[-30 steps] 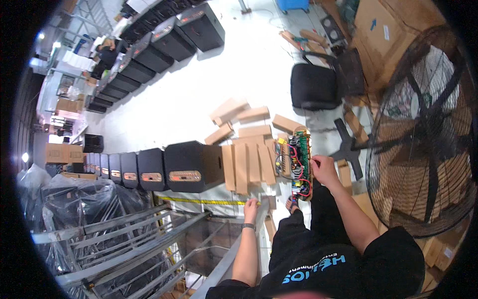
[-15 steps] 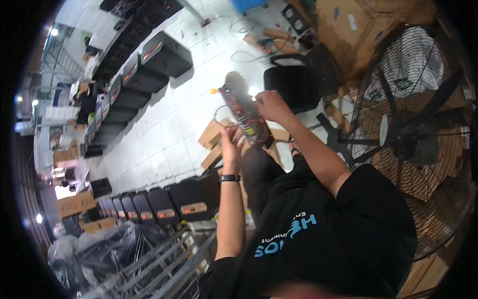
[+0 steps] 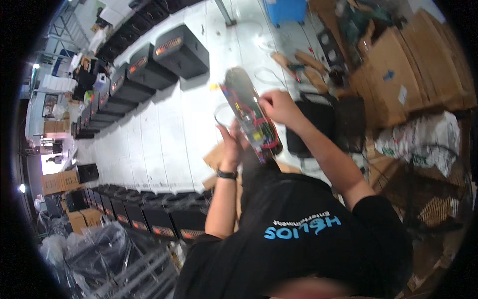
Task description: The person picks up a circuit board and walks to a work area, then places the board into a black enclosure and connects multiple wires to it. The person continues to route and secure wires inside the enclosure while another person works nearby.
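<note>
A long panel with a circuit board and coloured wires [image 3: 249, 112] is held up at a tilt in front of me. A yellow connector [image 3: 214, 86] and a looped cable hang out at its left side. My left hand [image 3: 233, 145], with a dark band on the wrist, grips the panel's lower left side; its fingers are partly hidden behind it. At the right edge, my right hand [image 3: 280, 106] is closed with thumb and fingertips pinched together. Whatever it may be pinching there is too small to make out.
Black speaker cabinets [image 3: 181, 52] stand in rows at far left and lower left. A black chair [image 3: 303, 124] is right behind my right hand. Cardboard boxes [image 3: 413, 70] and a white sack [image 3: 428, 142] lie at right. Metal rails [image 3: 134, 269] run at lower left.
My view has shifted, so the large fan at right has mostly dropped out of sight. The panel stays in my left hand, its wired side showing more clearly. My right hand remains at its right edge.
</note>
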`<state>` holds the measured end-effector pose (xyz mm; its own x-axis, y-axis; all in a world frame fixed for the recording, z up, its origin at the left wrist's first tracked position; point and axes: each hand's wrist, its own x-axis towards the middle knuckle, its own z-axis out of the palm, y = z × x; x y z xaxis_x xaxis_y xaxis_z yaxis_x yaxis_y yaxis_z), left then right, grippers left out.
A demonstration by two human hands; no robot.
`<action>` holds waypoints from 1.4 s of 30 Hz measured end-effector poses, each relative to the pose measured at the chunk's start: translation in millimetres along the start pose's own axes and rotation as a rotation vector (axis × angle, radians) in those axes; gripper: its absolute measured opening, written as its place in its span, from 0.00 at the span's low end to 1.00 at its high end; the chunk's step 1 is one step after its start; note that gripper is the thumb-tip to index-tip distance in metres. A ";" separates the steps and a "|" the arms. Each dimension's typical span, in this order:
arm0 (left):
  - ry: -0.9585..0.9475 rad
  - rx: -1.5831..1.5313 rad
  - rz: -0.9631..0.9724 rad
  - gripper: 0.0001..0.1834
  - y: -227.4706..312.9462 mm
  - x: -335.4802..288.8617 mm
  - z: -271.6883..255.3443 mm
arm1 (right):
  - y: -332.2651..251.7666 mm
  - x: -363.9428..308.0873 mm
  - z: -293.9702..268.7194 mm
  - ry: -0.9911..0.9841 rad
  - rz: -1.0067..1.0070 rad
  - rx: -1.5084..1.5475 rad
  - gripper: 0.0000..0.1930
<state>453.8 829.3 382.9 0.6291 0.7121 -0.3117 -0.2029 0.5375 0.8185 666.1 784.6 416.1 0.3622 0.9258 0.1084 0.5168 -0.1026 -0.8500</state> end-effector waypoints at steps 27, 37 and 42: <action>-0.057 -0.436 0.205 0.46 372.1 554.8 -167.7 | -47.8 659.5 162.3 -0.196 0.078 0.793 0.11; -0.054 -0.578 0.100 0.44 497.7 729.0 -166.7 | -41.3 865.8 146.4 -0.369 0.275 0.517 0.26; 0.032 -0.590 -0.087 0.51 538.1 813.9 -171.5 | -14.8 949.5 149.7 -0.486 0.316 0.597 0.36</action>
<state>727.9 1775.6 486.9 0.6413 0.6622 -0.3877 -0.5397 0.7484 0.3855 886.2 1719.6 454.4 -0.0248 0.9537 -0.2998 -0.1016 -0.3008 -0.9483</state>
